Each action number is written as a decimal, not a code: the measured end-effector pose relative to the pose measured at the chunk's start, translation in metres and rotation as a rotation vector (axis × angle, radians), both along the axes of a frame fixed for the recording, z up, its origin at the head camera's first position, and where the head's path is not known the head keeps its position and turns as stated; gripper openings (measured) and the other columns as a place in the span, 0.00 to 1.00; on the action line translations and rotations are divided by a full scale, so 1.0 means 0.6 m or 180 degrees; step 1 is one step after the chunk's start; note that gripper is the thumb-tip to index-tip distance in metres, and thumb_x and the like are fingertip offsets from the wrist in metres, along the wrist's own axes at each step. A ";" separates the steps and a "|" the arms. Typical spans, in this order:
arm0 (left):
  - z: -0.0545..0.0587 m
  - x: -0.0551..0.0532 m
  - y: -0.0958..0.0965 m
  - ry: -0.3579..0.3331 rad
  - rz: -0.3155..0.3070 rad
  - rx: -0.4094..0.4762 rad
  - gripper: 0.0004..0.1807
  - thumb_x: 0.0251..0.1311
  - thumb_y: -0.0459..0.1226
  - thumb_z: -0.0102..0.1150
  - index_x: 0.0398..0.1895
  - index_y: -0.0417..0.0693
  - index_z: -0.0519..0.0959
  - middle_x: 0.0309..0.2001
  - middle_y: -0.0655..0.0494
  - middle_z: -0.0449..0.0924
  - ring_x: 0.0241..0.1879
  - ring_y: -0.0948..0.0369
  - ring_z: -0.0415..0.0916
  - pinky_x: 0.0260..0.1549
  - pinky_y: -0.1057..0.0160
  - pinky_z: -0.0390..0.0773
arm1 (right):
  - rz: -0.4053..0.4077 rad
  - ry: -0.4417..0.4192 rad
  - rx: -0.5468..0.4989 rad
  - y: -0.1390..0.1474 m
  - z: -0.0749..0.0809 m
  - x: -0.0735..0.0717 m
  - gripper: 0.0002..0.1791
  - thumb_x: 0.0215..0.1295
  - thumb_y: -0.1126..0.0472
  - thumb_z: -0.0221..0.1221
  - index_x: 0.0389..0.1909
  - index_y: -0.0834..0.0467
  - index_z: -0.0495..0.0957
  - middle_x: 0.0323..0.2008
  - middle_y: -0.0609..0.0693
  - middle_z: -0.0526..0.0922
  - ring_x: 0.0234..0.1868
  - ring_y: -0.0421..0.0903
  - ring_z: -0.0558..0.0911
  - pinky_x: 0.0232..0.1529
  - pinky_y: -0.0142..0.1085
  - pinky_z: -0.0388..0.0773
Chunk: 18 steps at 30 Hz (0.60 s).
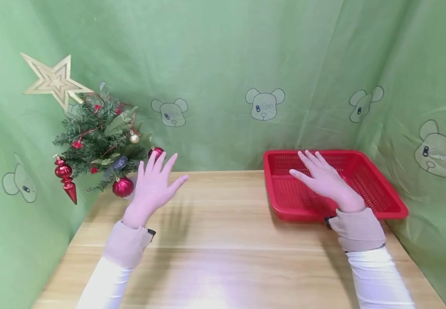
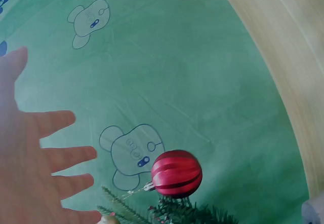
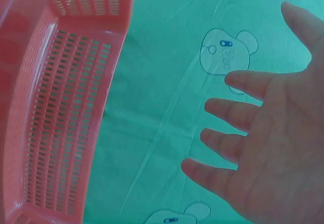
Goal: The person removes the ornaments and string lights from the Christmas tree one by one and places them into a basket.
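My left hand point(image 1: 152, 189) hovers over the table's left part with its fingers spread and nothing in it. Close beside it stands a small decorated Christmas tree point(image 1: 103, 137), partly covered by the hand. A dark red ball ornament point(image 1: 123, 187) hangs low on the tree; another red ball point(image 2: 176, 174) shows in the left wrist view beyond my fingers. My right hand point(image 1: 325, 182) is held above a red plastic basket point(image 1: 385, 180), fingers straight and holding nothing. In the right wrist view the palm faces the camera, apart from the basket wall point(image 3: 66, 127).
A large gold star point(image 1: 56, 81) tops the tree, and a red finial-shaped ornament point(image 1: 66, 180) hangs at its left. The wooden table point(image 1: 223, 240) runs back to a green curtain point(image 1: 215, 56) printed with bear heads, which also encloses both sides.
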State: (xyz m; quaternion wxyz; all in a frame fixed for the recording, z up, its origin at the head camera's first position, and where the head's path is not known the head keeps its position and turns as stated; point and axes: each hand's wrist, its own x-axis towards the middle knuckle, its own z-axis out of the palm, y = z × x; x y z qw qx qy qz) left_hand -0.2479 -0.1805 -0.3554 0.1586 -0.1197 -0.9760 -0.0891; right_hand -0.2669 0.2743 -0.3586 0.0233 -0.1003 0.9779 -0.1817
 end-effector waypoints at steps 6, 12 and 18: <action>0.014 0.007 -0.015 0.0921 -0.0214 0.0392 0.36 0.64 0.63 0.48 0.68 0.52 0.69 0.67 0.45 0.70 0.71 0.44 0.59 0.71 0.39 0.52 | 0.0129 0.0138 -0.0202 -0.035 0.009 -0.013 0.47 0.68 0.34 0.47 0.78 0.53 0.40 0.78 0.62 0.42 0.77 0.65 0.38 0.70 0.70 0.41; 0.041 0.012 -0.049 0.1831 -0.0409 0.0774 0.32 0.66 0.59 0.47 0.58 0.43 0.77 0.58 0.42 0.78 0.61 0.43 0.71 0.66 0.43 0.63 | 0.0285 0.0358 -0.0609 -0.097 0.019 -0.044 0.46 0.67 0.36 0.51 0.78 0.48 0.42 0.79 0.55 0.46 0.78 0.58 0.45 0.73 0.63 0.48; 0.071 0.009 -0.102 0.2227 -0.0266 0.1118 0.30 0.67 0.56 0.48 0.55 0.39 0.78 0.56 0.39 0.79 0.59 0.42 0.71 0.68 0.45 0.62 | 0.0601 0.0737 -0.1053 -0.196 0.036 -0.076 0.42 0.69 0.40 0.53 0.77 0.51 0.50 0.76 0.54 0.55 0.77 0.55 0.54 0.75 0.54 0.53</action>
